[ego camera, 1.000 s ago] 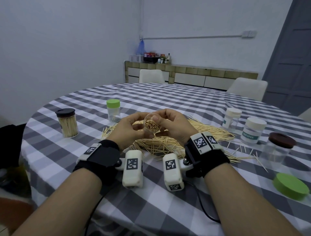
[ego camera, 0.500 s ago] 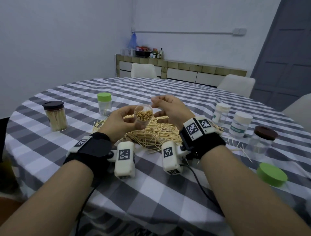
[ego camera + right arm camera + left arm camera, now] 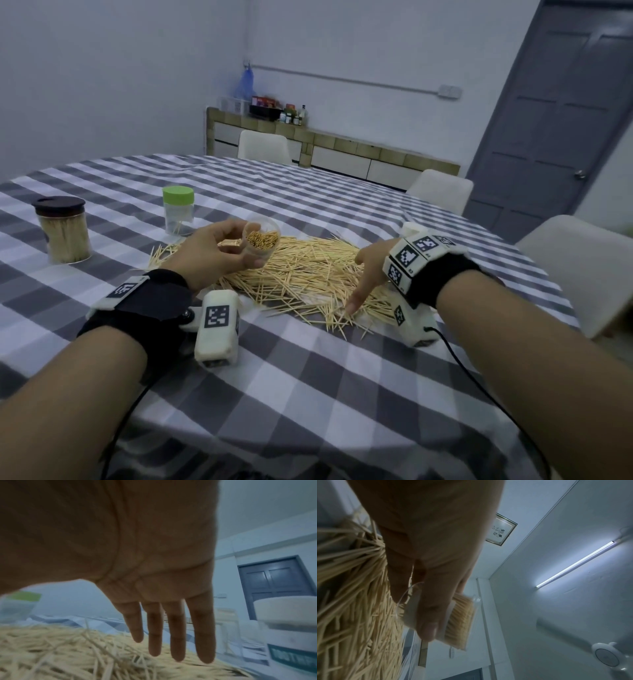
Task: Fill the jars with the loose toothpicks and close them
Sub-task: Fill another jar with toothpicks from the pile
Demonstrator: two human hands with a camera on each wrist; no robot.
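filling is the step in hand, judged from how things lie. far left on the surface (image 3: 342, 394) stands a dark-lidded jar (image 3: 63, 229) packed with toothpicks and closed, and near it a green-lidded jar (image 3: 177, 214) that looks almost empty, with a few sticks at its foot. next, the left hand (image 3: 219, 253) curls its fingers and thumb round a small clear jar (image 3: 261, 240), lidless, mouth tipped toward the camera, held just above the near-left edge of the toothpick pile (image 3: 308, 274); the left wrist view shows it packed well up with sticks. to the right, the right hand (image 3: 368, 274) is spread with straight fingers, holding nothing, its index fingertip down at the pile's near edge. a white-lidded jar (image 3: 289, 628) stands just right of that hand.

the jar looks near full, so the next move calls either for pinching a small aligned bundle and feeding it in end-first, or for finding its lid, which i cannot pick out here. loose sticks scatter easily, so a gentle gather suits better than a sweep.

open checked cloth lies between the pile and the near rim, giving room to work; the pile's front fringe sits nearest that rim.
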